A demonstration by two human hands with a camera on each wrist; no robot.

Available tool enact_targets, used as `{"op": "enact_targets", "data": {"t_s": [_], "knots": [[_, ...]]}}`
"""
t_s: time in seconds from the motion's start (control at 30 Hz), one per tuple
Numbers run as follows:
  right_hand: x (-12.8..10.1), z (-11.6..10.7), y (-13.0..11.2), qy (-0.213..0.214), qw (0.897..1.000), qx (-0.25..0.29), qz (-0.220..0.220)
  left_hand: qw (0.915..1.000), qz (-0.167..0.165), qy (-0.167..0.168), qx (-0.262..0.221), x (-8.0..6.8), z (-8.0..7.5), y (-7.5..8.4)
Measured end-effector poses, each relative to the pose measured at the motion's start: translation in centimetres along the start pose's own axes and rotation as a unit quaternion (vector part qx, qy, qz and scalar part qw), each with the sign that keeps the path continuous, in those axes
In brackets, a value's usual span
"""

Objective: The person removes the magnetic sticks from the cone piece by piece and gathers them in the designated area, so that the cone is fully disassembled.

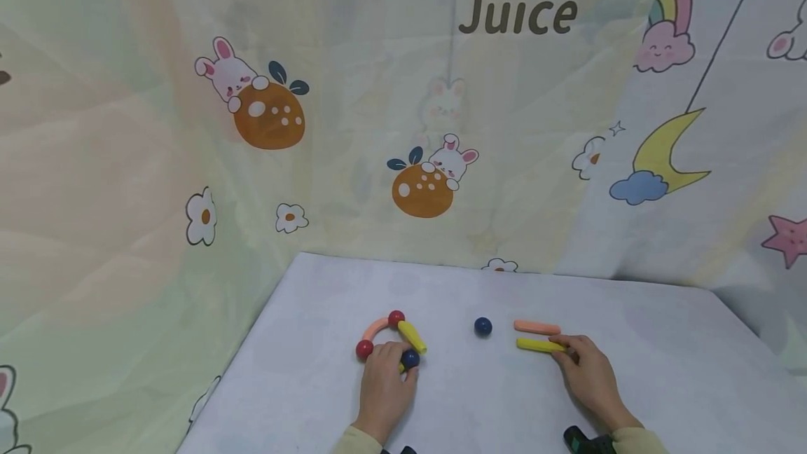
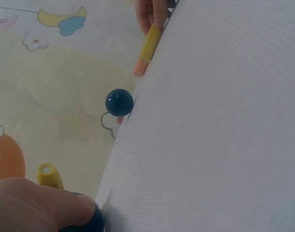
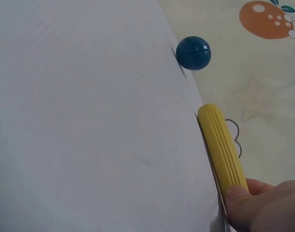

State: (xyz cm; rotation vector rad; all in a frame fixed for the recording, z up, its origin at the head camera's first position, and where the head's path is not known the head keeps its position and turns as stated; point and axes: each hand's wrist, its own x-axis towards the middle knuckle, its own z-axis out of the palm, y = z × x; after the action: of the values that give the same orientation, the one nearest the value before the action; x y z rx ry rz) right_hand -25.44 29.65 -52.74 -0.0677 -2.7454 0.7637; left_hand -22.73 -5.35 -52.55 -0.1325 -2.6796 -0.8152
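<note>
1. The left hand (image 1: 382,389) rests on the table (image 1: 662,384), fingers curled onto a blue ball (image 1: 410,359) at the near end of a small build.
2. That build joins a pink arc (image 1: 375,328), two red balls (image 1: 396,318) and a yellow stick (image 1: 412,336).
3. The right hand (image 1: 588,377) pinches the end of a second yellow bar (image 1: 538,345).
4. A pink bar (image 1: 536,328) lies just behind that bar.
5. A loose ball (image 1: 483,326) sits between the build and the bars.
</note>
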Motion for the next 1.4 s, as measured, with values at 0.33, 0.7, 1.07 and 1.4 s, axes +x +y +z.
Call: {"op": "enact_targets", "data": {"t_s": [0.33, 0.7, 1.07, 1.4], "knots": [[-0.2, 1.1, -0.2, 0.008, 0.999, -0.012, 0.038, 0.9998, -0.008, -0.015, -0.010, 0.0, -0.1, -0.3], [-2.8, 1.8, -5.5, 0.029, 0.997, 0.046, 0.063, 0.9981, 0.034, -0.032, -0.042, -0.4, 0.4, 0.3], [-5.4, 4.6, -13.7, -0.095, 0.985, 0.122, -0.072, 0.9923, 0.089, -0.062, -0.060, -0.5, 0.2, 0.8], [-5.7, 6.8, -16.1, 0.038, 0.985, 0.151, -0.079, 0.9860, 0.139, -0.065, -0.066, -0.7, 0.2, 0.8]]}}
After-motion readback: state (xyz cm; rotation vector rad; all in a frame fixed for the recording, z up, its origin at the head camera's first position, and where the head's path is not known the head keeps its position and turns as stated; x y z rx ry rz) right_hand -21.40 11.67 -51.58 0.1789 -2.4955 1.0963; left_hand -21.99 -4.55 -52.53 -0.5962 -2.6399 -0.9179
